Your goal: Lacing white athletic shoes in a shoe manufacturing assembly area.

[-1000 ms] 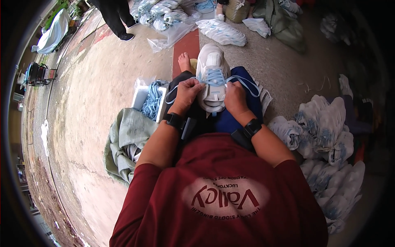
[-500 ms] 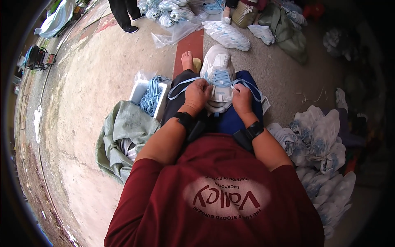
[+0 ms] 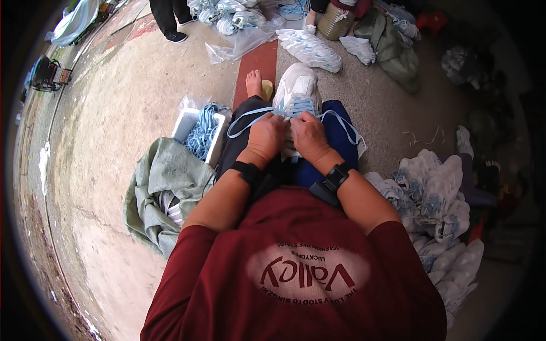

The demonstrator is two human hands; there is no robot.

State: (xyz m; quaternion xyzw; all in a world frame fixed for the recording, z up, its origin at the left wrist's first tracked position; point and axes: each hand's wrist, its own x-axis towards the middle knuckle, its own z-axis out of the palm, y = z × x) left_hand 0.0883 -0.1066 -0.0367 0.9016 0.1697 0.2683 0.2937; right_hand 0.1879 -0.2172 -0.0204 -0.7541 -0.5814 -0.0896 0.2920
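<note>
Closest is a dark red shirt (image 3: pixel 296 221). A pale oval patch (image 3: pixel 307 270) on it has one big red word with small words curving round it, all upside down here. Dark bands (image 3: pixel 245 169) go round both wrists.

Next come the left hand (image 3: pixel 266 136) and right hand (image 3: pixel 310 136), almost touching. Their fingers are bent inward, but the tips are hidden, so I can't tell what they pinch. They are at the near end of a white shoe (image 3: pixel 298 85), which sits over the lap, toe pointing away. Blue lace (image 3: pixel 302 105) crosses it and loops out on both sides. I think it's best to pull both sides the same, with the lace flat and no twists. I see no words on the shoe.

To the left, a white box (image 3: pixel 217 142) holds blue laces (image 3: pixel 202 133). A shoe pile (image 3: pixel 432 182) is on the right. Farther off, someone in dark trousers (image 3: pixel 164 20) stands.
</note>
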